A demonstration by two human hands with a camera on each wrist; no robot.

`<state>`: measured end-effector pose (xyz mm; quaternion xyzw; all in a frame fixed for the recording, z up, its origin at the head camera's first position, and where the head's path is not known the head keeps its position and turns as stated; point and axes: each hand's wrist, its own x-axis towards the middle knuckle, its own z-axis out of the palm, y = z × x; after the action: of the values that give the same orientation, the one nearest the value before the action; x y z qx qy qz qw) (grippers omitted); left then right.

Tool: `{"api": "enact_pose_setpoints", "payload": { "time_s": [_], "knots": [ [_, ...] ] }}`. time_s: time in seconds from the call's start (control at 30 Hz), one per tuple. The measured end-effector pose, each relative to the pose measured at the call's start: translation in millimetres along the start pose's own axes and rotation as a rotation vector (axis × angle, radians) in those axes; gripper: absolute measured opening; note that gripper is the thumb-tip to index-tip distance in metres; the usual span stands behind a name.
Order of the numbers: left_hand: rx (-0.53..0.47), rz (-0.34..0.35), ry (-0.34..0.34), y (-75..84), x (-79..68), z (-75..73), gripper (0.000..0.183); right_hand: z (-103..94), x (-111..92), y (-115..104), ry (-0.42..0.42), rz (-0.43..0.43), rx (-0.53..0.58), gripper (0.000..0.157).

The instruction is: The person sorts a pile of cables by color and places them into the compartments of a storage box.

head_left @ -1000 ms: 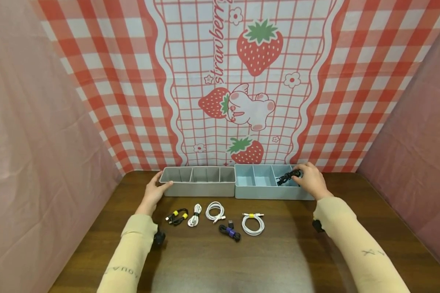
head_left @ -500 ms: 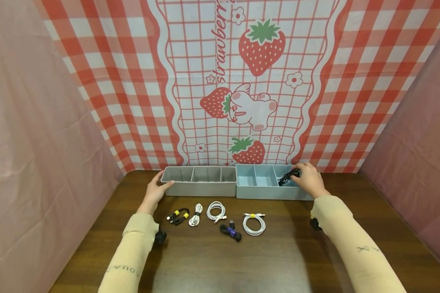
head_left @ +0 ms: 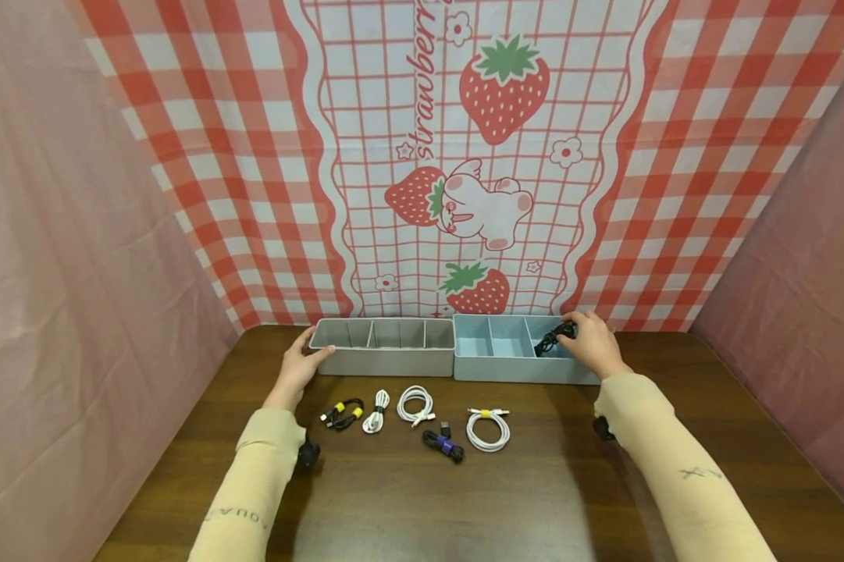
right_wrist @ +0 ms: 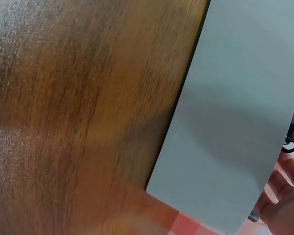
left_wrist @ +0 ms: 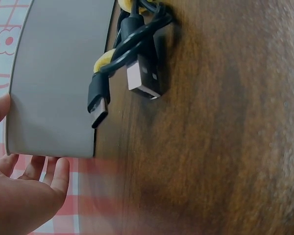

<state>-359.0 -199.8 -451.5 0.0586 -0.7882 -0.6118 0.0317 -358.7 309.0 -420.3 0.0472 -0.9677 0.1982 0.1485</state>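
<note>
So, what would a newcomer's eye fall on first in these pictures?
Probably the red-checked strawberry cloth, which fills the background behind the table. Next, the grey box and blue box, end to end near the cloth, with the left hand and right hand at their outer ends. Five wound-up cables lie in front.

Black cable [right_wrist: 290, 132] at right grip [right_wrist: 286, 201]

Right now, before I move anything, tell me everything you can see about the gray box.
The gray box is long, low and open-topped, with smooth, plastic-looking walls and rounded corners. Dividers split its inside, which looks bare. It sits upright on the table, its right end against the blue box; the left hand grips its left end.
</note>
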Motion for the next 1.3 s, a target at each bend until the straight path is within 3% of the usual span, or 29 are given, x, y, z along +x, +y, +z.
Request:
{"api": "enact_pose_setpoints", "payload": {
  "time_s": [0.4, 0.67, 1.3],
  "knots": [
    [0.017, -0.002, -0.013, 0.9, -1.1, -0.6, 0.068, -6.5, 0.8, 1.9, -0.048, 0.012, 0.051, 0.045],
    [0.022, -0.003, -0.011, 0.5, -1.1, -0.7, 0.069, -16.1, 2.0, -1.2, -0.014, -0.027, 0.071, 0.042],
    [0.015, 0.001, -0.019, -1.8, -0.6, -0.4, 0.069, -46.6, 5.8, -14.8, -0.033, -0.034, 0.06, 0.047]
  ]
}}
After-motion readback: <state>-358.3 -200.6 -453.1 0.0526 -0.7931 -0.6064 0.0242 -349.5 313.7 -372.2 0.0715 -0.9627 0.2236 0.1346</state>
